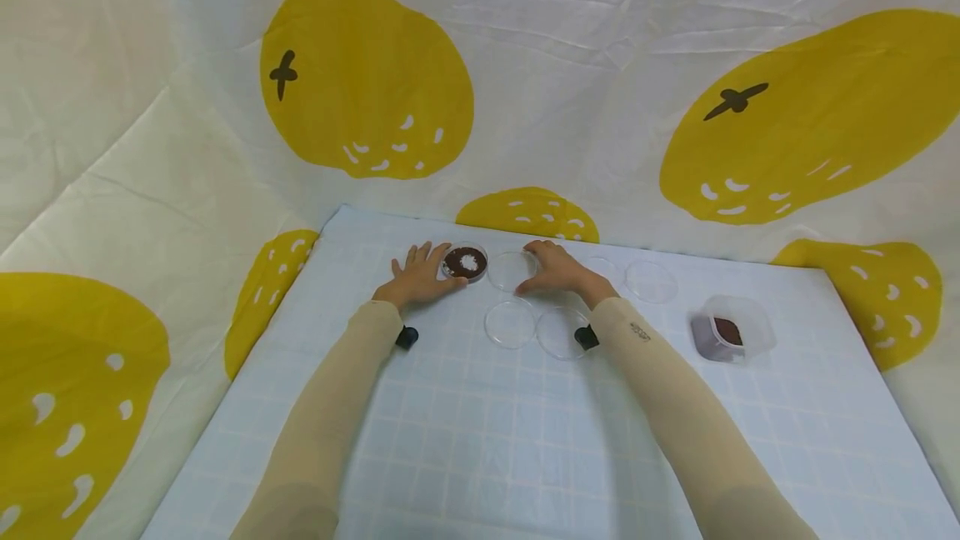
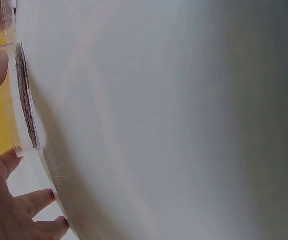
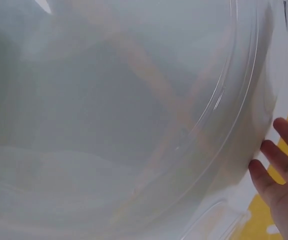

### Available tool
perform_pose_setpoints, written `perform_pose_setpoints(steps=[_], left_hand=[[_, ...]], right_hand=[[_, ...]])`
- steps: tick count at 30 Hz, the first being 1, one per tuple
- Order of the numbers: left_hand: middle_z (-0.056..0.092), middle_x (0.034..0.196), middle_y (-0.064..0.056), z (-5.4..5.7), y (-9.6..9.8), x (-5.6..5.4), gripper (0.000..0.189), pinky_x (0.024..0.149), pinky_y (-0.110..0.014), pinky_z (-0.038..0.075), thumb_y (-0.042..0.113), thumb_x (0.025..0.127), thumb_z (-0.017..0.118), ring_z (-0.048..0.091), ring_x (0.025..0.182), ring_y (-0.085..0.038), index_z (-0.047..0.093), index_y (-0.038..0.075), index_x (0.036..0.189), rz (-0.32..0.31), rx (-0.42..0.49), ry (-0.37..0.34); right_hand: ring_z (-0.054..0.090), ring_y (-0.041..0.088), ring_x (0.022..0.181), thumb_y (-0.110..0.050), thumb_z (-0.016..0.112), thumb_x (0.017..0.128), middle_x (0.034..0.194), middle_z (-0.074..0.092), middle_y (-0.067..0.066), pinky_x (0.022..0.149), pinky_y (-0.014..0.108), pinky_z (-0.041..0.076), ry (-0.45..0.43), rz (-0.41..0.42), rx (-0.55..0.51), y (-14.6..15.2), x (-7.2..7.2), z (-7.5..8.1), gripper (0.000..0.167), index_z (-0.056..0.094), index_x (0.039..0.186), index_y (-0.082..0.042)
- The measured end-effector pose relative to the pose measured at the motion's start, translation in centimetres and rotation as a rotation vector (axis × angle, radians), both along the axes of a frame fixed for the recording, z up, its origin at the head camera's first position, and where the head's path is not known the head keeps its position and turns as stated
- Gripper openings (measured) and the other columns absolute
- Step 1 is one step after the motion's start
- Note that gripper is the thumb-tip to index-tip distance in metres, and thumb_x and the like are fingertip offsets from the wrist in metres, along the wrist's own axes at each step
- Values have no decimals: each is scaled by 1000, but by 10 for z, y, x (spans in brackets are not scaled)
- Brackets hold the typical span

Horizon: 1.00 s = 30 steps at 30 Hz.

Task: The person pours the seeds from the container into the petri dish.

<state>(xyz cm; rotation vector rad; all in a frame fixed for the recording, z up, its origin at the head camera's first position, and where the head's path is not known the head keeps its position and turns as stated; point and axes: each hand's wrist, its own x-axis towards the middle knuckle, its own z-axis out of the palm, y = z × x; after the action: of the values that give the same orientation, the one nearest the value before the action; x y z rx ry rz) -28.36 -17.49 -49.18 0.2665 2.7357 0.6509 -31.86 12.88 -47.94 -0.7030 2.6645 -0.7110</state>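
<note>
In the head view my left hand [image 1: 422, 280] grips a round petri dish [image 1: 454, 263] by its side, thumb on the near edge and a finger at the far one. The dish holds dark brown granular stuff with a white patch in the middle. From the left wrist view its brown layer [image 2: 26, 100] shows edge-on between thumb and finger, other fingertips on the tablecloth. Just to the right, my right hand [image 1: 558, 267] holds a clear petri dish [image 1: 507, 272] between thumb and fingers. Its spread fingers [image 3: 284, 162] appear at the right wrist view's edge.
Nearer me lie two clear round dishes, a left one [image 1: 510, 324] and a right one [image 1: 557, 332] partly under my right wrist. Another clear dish [image 1: 651, 282] lies right of my hand. A clear tub [image 1: 708, 338] with brown granules stands farther right. Patterned cloth [image 1: 540, 207] rises behind the table.
</note>
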Motion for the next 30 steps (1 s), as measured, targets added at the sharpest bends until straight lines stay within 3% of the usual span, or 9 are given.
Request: perform_pose_setpoints(steps=[9, 30], left_hand=[[3, 166, -19, -2, 0, 0, 93, 109, -72, -6, 72, 90, 53, -5, 149, -45, 15, 26, 161, 3, -15, -1], [3, 166, -18, -1, 0, -1, 95, 110, -72, -6, 75, 89, 52, -5, 149, -44, 14, 26, 162, 7, -20, -9]], right_hand=[[41, 35, 136, -34, 88, 77, 148, 45, 20, 114, 48, 30, -26, -36, -93, 2, 6, 3, 93, 40, 147, 3], [40, 32, 138, -44, 83, 80, 153, 42, 15, 113, 51, 31, 40, -17, -166, -10, 8, 12, 94, 38, 151, -2]])
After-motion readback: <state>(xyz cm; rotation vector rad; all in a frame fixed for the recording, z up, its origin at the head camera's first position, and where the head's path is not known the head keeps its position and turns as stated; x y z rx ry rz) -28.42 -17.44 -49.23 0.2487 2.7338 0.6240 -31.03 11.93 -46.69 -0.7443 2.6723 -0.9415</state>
